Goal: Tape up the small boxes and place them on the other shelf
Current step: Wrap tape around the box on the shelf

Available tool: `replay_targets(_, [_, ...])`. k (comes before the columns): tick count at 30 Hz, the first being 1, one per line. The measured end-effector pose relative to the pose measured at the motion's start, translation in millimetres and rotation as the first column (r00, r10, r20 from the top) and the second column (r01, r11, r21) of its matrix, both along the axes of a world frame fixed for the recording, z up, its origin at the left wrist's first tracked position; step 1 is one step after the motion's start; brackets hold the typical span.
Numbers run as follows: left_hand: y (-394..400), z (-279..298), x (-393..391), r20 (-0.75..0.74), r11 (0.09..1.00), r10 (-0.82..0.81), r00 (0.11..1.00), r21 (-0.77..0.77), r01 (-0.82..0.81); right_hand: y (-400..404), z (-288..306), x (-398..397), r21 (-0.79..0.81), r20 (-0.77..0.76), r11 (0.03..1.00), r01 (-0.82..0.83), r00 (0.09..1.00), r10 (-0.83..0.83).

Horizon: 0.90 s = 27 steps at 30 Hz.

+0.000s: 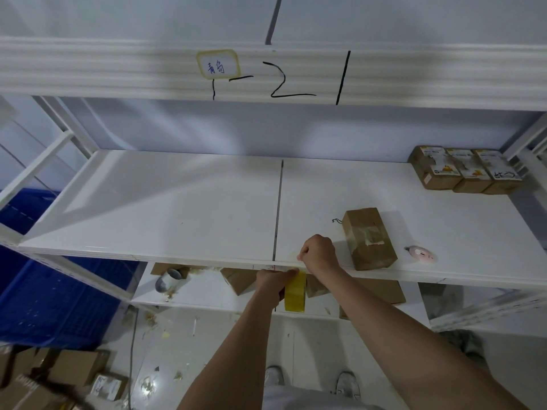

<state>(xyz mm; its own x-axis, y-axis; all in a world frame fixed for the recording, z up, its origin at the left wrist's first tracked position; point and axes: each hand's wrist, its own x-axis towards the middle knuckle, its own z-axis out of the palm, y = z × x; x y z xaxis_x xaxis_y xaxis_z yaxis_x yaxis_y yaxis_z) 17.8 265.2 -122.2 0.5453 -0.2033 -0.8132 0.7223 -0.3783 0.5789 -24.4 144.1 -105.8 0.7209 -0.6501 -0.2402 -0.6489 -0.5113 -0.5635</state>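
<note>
At the shelf's (177,202) front edge, the left hand (270,284) grips the yellow tape roll (295,292) while the right hand's (319,253) fingers pinch its free end. The small box (368,238) lies just beside. The tape could fold onto itself if tension slackens; open room lies leftward.

The shelf (177,202) lies bare left of its seam. On the right a box (370,238) and a cutter (420,253) sit near the front edge, with three boxes (464,170) packed in the back corner.
</note>
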Motion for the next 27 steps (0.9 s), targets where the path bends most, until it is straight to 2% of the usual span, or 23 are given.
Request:
replay_targets(7, [0,0,1,-0.004,0.998,-0.061,0.998,0.002,0.061,-5,6,7,-0.068,-0.124,0.998,0.005,0.992,-0.013])
replay_targets(11, [3,1,3,0.044,0.988,-0.156,0.987,-0.003,0.156,-15,5,9,-0.031,-0.198,0.999,0.039,0.979,-0.044])
replay_targets(13, [7,5,6,0.133,0.954,-0.283,0.95,0.143,0.264,-19,4,9,0.0,-0.2,0.996,0.085,0.976,-0.083])
replay_targets(15, [12,5,15,0.256,0.882,-0.414,0.874,0.351,0.314,-26,8,8,-0.042,-0.175,0.993,0.109,0.978,-0.115])
replay_targets(16, [15,8,18,0.321,0.849,-0.456,0.83,0.436,0.298,-30,13,7,-0.076,-0.157,0.991,0.114,0.98,-0.125])
replay_targets(18, [12,18,25,0.443,0.844,-0.459,0.77,0.489,0.222,-41,23,5,-0.13,-0.069,0.984,0.122,0.989,-0.132])
replay_targets(20, [-5,31,28,0.532,0.88,-0.412,0.739,0.441,0.173,-54,33,-1,-0.139,0.073,0.982,0.13,0.99,-0.121])
replay_targets(22, [-30,40,28,0.562,0.912,-0.383,0.734,0.358,0.202,-70,44,-13,-0.131,0.204,0.976,0.175,0.968,-0.146])
replay_targets(24, [-56,45,23,0.551,0.942,-0.33,0.767,0.245,0.229,-88,54,-29,-0.171,0.252,0.96,0.224,0.951,-0.177])
replay_targets(27, [-84,42,13,0.494,0.961,-0.276,0.825,0.111,0.255,-114,60,-54,-0.208,0.242,0.934,0.292,0.94,-0.24])
